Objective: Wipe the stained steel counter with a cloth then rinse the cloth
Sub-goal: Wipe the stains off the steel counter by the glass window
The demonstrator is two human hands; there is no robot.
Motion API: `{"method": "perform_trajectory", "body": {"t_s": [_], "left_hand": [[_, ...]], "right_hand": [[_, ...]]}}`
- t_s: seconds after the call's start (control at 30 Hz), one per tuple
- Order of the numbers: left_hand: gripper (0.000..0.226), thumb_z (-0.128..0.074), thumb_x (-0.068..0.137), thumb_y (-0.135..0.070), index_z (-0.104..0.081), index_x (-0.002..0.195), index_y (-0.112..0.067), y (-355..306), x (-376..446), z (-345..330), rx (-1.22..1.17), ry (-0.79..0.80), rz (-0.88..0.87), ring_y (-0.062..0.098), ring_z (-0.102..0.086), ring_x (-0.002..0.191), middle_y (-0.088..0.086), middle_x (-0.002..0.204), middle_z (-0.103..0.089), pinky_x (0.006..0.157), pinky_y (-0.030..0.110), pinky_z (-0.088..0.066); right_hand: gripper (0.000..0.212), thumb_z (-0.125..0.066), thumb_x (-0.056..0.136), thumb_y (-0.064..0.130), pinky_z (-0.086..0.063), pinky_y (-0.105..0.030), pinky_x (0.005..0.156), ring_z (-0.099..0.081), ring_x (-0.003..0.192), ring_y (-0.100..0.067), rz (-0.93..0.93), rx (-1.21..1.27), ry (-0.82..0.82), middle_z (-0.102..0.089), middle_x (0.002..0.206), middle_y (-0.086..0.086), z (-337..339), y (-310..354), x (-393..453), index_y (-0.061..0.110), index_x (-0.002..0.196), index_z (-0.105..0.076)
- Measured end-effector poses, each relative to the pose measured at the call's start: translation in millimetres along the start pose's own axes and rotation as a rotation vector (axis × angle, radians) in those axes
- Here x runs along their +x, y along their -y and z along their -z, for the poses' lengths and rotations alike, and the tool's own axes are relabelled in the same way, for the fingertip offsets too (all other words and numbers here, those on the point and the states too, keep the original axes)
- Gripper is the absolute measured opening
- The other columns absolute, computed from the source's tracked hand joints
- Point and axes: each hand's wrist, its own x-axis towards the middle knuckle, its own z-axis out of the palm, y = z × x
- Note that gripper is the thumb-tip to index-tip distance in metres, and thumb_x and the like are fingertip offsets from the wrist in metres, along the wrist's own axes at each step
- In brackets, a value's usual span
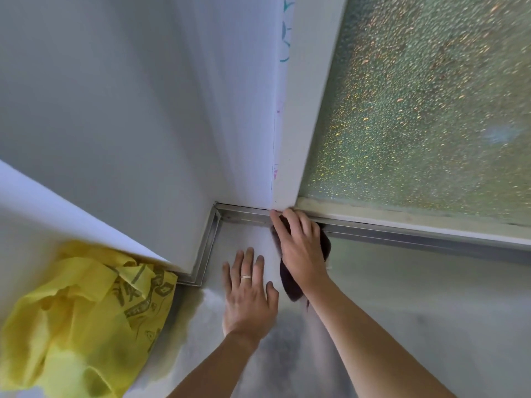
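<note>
desk [416, 305]: steel top, dull and smeared; darker blotchy patch near the front edge between the two forearms; raised steel lip runs along the back edge and turns at the back-left corner
cloth [290, 285]: dark, brownish-purple, bunched; lies on the desk at the back edge, just right of the back-left corner; mostly covered by the right hand, one end sticks out toward the front under the wrist, another bit shows at the hand's right side
right hand [300, 248]: on top of the cloth, fingers bent over it and pressing it down against the desk; fingertips reach the steel lip at the back edge, right below the white frame post
left hand [248, 294]: flat on the desk, palm down, fingers straight and slightly spread, holds nothing; just left of the cloth, not touching it; ring [246, 277] on one finger
yellow bag [83, 317]: thin plastic, crumpled, dark printed characters on it; sits at the left edge of the desk, well apart from both hands; contents cannot be told, the mouth is not visible
white panel [115, 110]: stands on the left side behind the bag, meets the desk at the back-left corner
window [431, 110]: frosted pebbled glass, greenish, above the back edge at right; white frame [304, 110] with faint marker scribbles near the top
</note>
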Motion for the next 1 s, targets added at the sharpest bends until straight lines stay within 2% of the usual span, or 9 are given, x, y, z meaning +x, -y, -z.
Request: {"method": "perform_trajectory", "body": {"t_s": [0.17,0.3,0.33,0.47,0.57,0.63,0.77,0.9,1.0], "left_hand": [[0.058,-0.038,0.093,-0.038,-0.047,0.146,-0.015,1,-1,-2,-0.005,0.017,0.006,0.03,-0.025,0.153,0.009,0.161,-0.037,0.124,0.055,-0.016],[0.059,-0.037,0.094,-0.039,-0.046,0.147,-0.015,0,0,-2,-0.006,0.009,0.007,0.031,-0.026,0.153,0.01,0.161,-0.037,0.124,0.056,-0.016],[0.059,-0.036,0.094,-0.038,-0.047,0.147,-0.015,-1,-1,-2,-0.005,0.006,0.008,0.031,-0.026,0.152,0.01,0.161,-0.037,0.124,0.056,-0.017],[0.059,-0.038,0.092,-0.037,-0.049,0.145,-0.013,0,-1,0,0.0,-0.005,0.009,0.033,-0.029,0.151,0.012,0.159,-0.039,0.124,0.057,-0.02],[0.058,-0.039,0.093,-0.037,-0.049,0.145,-0.012,0,0,0,-0.007,-0.018,0.005,0.033,-0.031,0.15,0.012,0.158,-0.041,0.123,0.058,-0.023],[0.056,-0.04,0.092,-0.037,-0.049,0.142,-0.013,0,0,-1,-0.017,-0.039,0.0,0.032,-0.032,0.149,0.011,0.156,-0.043,0.122,0.059,-0.025],[0.057,-0.039,0.093,-0.038,-0.048,0.143,-0.013,0,0,-2,-0.012,-0.037,-0.001,0.031,-0.031,0.15,0.01,0.157,-0.042,0.122,0.058,-0.023],[0.057,-0.038,0.093,-0.038,-0.046,0.144,-0.015,0,-1,-3,-0.015,-0.017,0.003,0.031,-0.028,0.151,0.01,0.159,-0.039,0.124,0.056,-0.017],[0.058,-0.037,0.093,-0.039,-0.046,0.146,-0.015,0,-2,-3,-0.016,-0.007,0.009,0.03,-0.027,0.152,0.009,0.159,-0.038,0.124,0.056,-0.017]], "right_hand": [[0.039,-0.062,0.095,0.015,-0.047,-0.043,0.08,-0.059,0.105,-0.032,-0.04,-0.052,-0.009,-0.064,0.12,-0.006,19,-33,-6,0.023,0.133,-0.063],[0.035,-0.066,0.086,0.001,-0.047,-0.046,0.092,-0.058,0.107,-0.038,-0.581,0.133,-0.131,-0.062,0.118,-0.012,41,-46,-32,0.011,0.12,-0.068],[0.032,-0.065,0.088,0.0,-0.046,-0.045,0.096,-0.058,0.108,-0.038,-0.618,0.175,-0.18,-0.061,0.118,-0.014,45,-42,-34,0.007,0.119,-0.066],[0.022,-0.067,0.09,0.0,-0.043,-0.04,0.107,-0.055,0.113,-0.033,-0.235,0.328,-0.234,-0.058,0.122,-0.015,43,-4,-9,0.003,0.111,-0.063],[0.018,-0.068,0.091,0.001,-0.048,-0.037,0.096,-0.058,0.104,-0.029,-0.04,0.202,-0.189,-0.064,0.116,-0.011,24,19,17,0.008,0.107,-0.069],[0.025,-0.07,0.089,0.007,-0.051,-0.038,0.087,-0.062,0.101,-0.028,-0.026,0.072,-0.13,-0.067,0.117,-0.006,11,22,22,0.013,0.113,-0.07],[0.029,-0.06,0.099,0.014,-0.052,-0.039,0.084,-0.062,0.104,-0.027,-0.032,0.026,-0.073,-0.065,0.119,-0.002,4,10,14,0.017,0.127,-0.066],[0.032,-0.058,0.088,0.01,-0.051,-0.043,0.075,-0.062,0.097,-0.032,-0.103,0.016,-0.033,-0.067,0.113,-0.004,16,-14,7,0.016,0.118,-0.068],[0.031,-0.056,0.084,0.01,-0.054,-0.047,0.083,-0.061,0.101,-0.037,-0.271,0.006,0.04,-0.066,0.113,-0.011,43,-45,-7,0.011,0.112,-0.07]]}}
